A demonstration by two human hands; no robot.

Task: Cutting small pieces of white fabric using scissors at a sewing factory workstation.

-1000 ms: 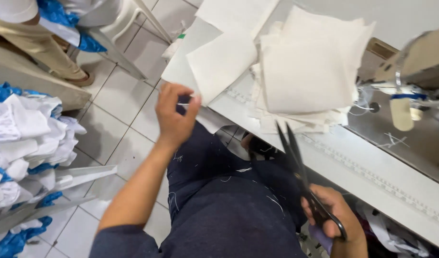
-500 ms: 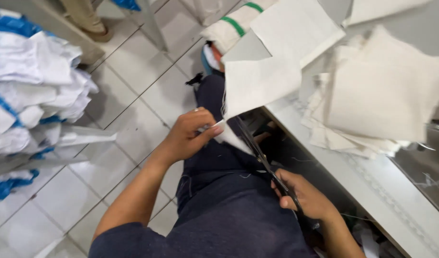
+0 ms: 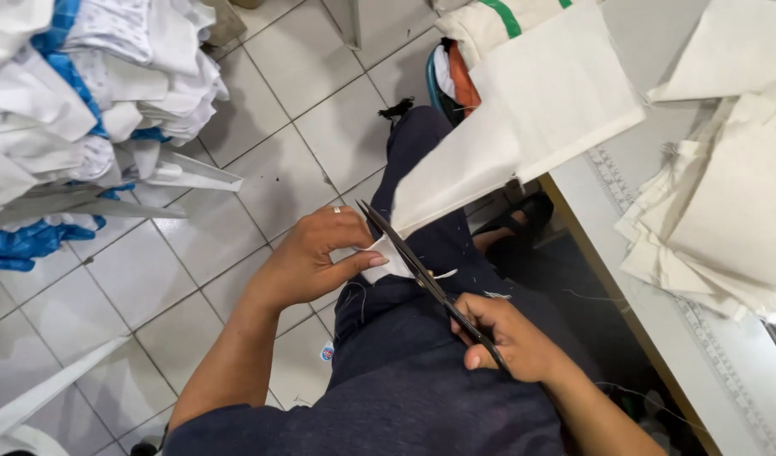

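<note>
My left hand [image 3: 316,257] pinches the lower corner of a white fabric piece [image 3: 523,127] that hangs from the table down over my lap. My right hand [image 3: 510,342] grips the handles of black scissors [image 3: 409,257]. The blades lie against the fabric's lower end, right beside my left thumb. My legs in dark blue trousers [image 3: 422,371] are under both hands.
A sewing table [image 3: 667,295] at right carries a stack of white cut fabric pieces [image 3: 726,211]. A heap of white and blue garments [image 3: 75,93] lies at upper left over the tiled floor [image 3: 261,127]. A bag with white, green and orange cloth [image 3: 481,34] sits by my feet.
The view has tilted down toward my lap. My left hand pulled the fabric corner lower, and the scissors came up to its end, where they now lie against it.
</note>
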